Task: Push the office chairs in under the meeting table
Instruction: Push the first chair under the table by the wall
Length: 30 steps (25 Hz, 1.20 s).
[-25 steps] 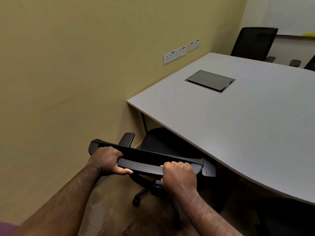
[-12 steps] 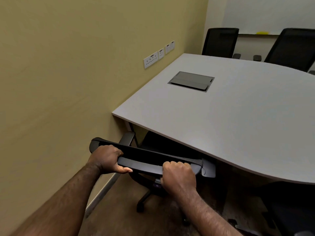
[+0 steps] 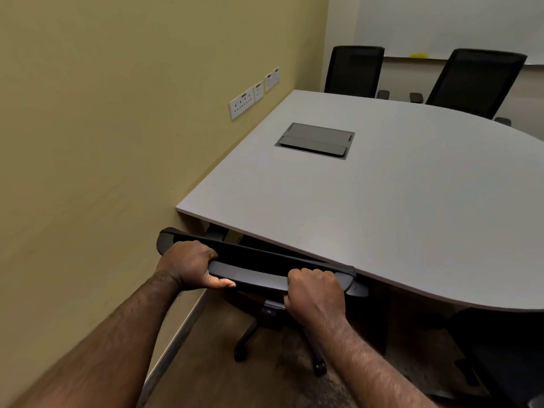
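Note:
A black office chair (image 3: 253, 267) stands at the near left corner of the grey meeting table (image 3: 382, 219). Its seat is hidden under the tabletop and its backrest top almost touches the table's edge. My left hand (image 3: 188, 263) grips the left end of the backrest's top bar. My right hand (image 3: 315, 290) grips the same bar near its right end. The chair's wheeled base (image 3: 279, 343) shows on the floor below my hands.
A yellow wall (image 3: 103, 142) runs close along the left, with power sockets (image 3: 244, 103). Two black chairs (image 3: 353, 72) (image 3: 477, 81) stand at the table's far side. Another dark chair (image 3: 506, 357) sits at the lower right. A cable flap (image 3: 316, 139) is set in the tabletop.
The chair has rolled forward under the table; its seat and armrest, visible before, are now hidden by the tabletop. Both hands have kept their grip on the backrest.

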Motion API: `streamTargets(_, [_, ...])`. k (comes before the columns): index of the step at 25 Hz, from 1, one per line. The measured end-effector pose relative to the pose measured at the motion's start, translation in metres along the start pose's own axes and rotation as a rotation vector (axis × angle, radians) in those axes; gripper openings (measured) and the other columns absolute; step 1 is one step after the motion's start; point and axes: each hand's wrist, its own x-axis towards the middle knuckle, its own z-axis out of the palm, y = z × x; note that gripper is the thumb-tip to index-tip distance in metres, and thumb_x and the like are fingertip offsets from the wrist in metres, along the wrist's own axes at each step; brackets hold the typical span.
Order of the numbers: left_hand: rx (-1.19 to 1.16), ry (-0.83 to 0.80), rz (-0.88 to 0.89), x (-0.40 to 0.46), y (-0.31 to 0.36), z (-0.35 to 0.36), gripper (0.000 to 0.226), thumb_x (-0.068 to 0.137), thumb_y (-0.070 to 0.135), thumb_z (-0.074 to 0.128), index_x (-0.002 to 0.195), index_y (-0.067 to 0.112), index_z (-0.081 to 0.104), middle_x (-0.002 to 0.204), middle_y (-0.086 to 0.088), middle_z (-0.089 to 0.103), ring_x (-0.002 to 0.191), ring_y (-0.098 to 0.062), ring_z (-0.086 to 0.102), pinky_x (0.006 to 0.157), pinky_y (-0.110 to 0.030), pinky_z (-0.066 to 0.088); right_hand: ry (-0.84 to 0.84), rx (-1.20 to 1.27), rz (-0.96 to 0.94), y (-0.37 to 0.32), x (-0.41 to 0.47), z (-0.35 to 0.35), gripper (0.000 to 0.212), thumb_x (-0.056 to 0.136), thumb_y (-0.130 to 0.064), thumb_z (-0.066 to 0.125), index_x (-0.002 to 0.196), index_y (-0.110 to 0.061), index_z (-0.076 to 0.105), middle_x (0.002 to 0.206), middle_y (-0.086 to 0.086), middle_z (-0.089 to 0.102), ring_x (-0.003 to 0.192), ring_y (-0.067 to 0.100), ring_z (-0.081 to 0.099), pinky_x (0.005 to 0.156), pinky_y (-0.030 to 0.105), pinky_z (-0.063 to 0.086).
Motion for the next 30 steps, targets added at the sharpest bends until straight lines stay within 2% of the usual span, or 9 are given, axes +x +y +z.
streamTargets(10, [-0.006,0.044,0.041,0.044,-0.048,0.012,0.103,0.045,0.104,0.004,0.064,0.02,0.061,0.058,0.005,0.058,0.058,-0.018,0.056,0.051,-0.031,0.041,0.003,0.006,0.036,-0.016,0.046,0.004,0.017,0.087,-0.026,0.049,0.072,-0.019,0.044,0.062,-0.003,0.045,0.052,0.017,0.038,0.057,0.033,0.031])
streamTargets(17, [0.016,0.033,0.056,0.069,-0.066,0.014,0.089,0.051,0.098,0.024,0.064,0.018,0.061,0.057,0.004,0.058,0.057,-0.018,0.056,0.05,-0.031,0.039,0.009,-0.005,0.049,-0.018,0.074,0.008,0.016,0.087,-0.025,0.05,0.074,-0.018,0.045,0.063,-0.001,0.045,0.055,0.018,0.042,0.058,0.033,0.032])
streamTargets(22, [-0.002,0.071,0.07,0.083,-0.08,0.017,0.102,0.046,0.104,0.004,0.061,0.02,0.06,0.055,0.004,0.056,0.055,-0.017,0.055,0.046,-0.028,0.033,0.025,-0.006,0.057,-0.02,0.091,0.012,0.015,0.087,-0.024,0.05,0.074,-0.018,0.045,0.062,-0.001,0.045,0.054,0.018,0.042,0.057,0.033,0.032])
streamTargets(27, [0.005,0.076,0.089,0.095,-0.087,0.019,0.084,0.053,0.095,0.028,0.059,0.018,0.06,0.054,0.004,0.057,0.054,-0.019,0.055,0.046,-0.029,0.037,0.027,-0.007,0.068,-0.02,0.105,0.014,0.015,0.086,-0.025,0.051,0.075,-0.018,0.046,0.063,-0.001,0.045,0.056,0.019,0.043,0.057,0.034,0.032])
streamTargets(30, [-0.006,0.097,0.1,0.099,-0.089,0.021,0.09,0.054,0.1,0.023,0.057,0.018,0.059,0.051,0.004,0.055,0.051,-0.02,0.054,0.045,-0.028,0.037,0.038,0.004,0.074,-0.018,0.107,0.013,0.015,0.087,-0.029,0.051,0.077,-0.017,0.049,0.065,0.0,0.046,0.058,0.019,0.043,0.058,0.033,0.032])
